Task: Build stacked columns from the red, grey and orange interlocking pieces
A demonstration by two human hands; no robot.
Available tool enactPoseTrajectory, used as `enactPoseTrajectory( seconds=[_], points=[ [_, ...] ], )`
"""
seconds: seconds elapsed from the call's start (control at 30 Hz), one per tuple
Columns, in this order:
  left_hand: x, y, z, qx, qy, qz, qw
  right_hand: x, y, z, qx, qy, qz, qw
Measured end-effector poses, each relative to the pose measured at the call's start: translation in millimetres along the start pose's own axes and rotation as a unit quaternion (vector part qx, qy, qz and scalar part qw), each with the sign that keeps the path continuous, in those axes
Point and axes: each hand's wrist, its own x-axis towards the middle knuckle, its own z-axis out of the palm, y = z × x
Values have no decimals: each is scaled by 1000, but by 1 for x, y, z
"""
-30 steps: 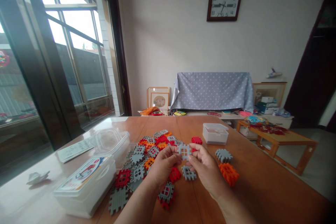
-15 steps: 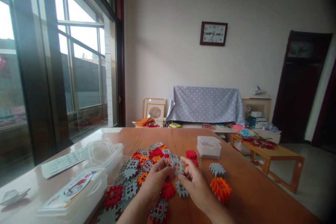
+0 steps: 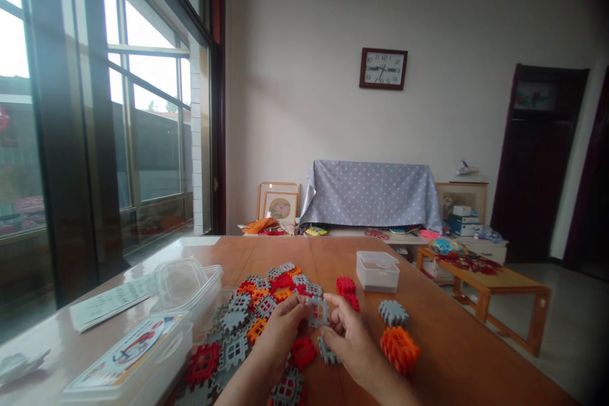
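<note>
1. Left hand (image 3: 278, 336): fingers (image 3: 295, 309) were closed on the left edge of a grey tile (image 3: 318, 312), pinching it.
2. Right hand (image 3: 354, 342): fingers were closed on the right edge of the same grey tile, so both hands gripped it between them.
3. Grey tile: a square, slotted plastic piece, held roughly upright just above the tabletop (image 3: 457, 355), in front of the person and at the near edge of the loose tiles.
4. Red tile (image 3: 303, 352): lay flat on the tabletop directly below the hands, between the two wrists.
5. Second grey tile (image 3: 327, 353): lay flat just beside the red tile, partly hidden by the right hand.
6. Pile of tiles (image 3: 259, 307): grey, red and orange pieces, spread flat and overlapping, left of and beyond the hands.
7. Red stack (image 3: 347, 286): stood just beyond the right hand.
8. Grey stack (image 3: 392, 312) and orange stack (image 3: 399, 347): stood to the right of the right hand, the orange one nearer the person, close to each other.
9. Small clear box (image 3: 378, 271): lid on, stood beyond the red stack.
10. Large lidded box (image 3: 128, 355): printed label on top, at the near left of the tabletop.
11. Clear tub (image 3: 188, 279): lay just beyond the large box, beside a paper leaflet (image 3: 109, 301).
12. Room beyond: wall clock (image 3: 382, 68), furniture under a dotted cloth (image 3: 371, 193), low wooden table (image 3: 495, 285), window (image 3: 95, 108) at left.
</note>
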Motion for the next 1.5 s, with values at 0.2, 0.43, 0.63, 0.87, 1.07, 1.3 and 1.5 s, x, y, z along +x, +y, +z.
enactPoseTrajectory(
  seconds=[0.2,0.43,0.63,0.87,1.07,1.3,1.5],
  points=[
    [-1,0,2,-23,0,-6,1000,-2,-8,-2,-8,-6,5,1000],
    [-4,1,1,-19,-2,-2,1000,-2,0,-3,-7,-2,5,1000],
    [-5,4,3,-25,-2,-4,1000,-2,3,-4,-17,-5,-14,1000],
    [-4,4,3,-32,8,-24,999,-2,5,-4,-26,-3,-18,999],
    [-3,4,3,-29,-8,-11,999,-1,0,-7,-46,11,-15,999],
    [-3,3,3,-26,-2,-10,1000,-2,-6,-13,-111,35,-84,990],
    [-4,2,4,-19,-8,-13,1000,-3,-7,-13,-216,37,-109,969]
  ],
)
